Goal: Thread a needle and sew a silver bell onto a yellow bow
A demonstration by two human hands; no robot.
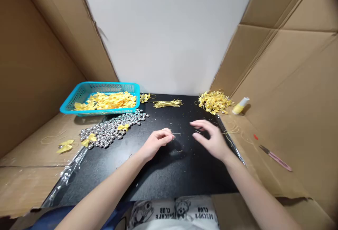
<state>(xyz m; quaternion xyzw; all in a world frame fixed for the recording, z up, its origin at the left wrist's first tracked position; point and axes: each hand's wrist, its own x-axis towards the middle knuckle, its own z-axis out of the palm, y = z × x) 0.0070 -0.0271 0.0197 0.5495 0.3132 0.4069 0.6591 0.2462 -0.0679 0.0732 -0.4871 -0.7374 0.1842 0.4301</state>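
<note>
Your tabletop (105, 180) is finely grained with a soft gloss, the film (69, 170) shiny and crinkled. Your basket (138, 98) is glossy moulded plastic, your beads (105, 131) mirror-bright like polished metal, your bows (91, 138) satiny like ribbon cloth, your ties (167, 103) metallic-looking. Your snips (276, 158) pair metal blades (264, 149) with a smooth handle (281, 162); your cardboard (290, 82) is matt and creased, while the wall (169, 29) looks smooth and matt

BACK: plain white wall (169, 26), faintly shadowed low, right of centre | LEFT: brown cardboard panel (44, 36), folded along a slanting crease | RIGHT: paler cardboard sheet (293, 68) with several creases | FURNITURE: black tabletop (185, 180) between flat cardboard pieces (23, 184), shiny clear film (69, 168) along its left edge | LIGHT: soft, greyish sheen on the tabletop's near left
</note>
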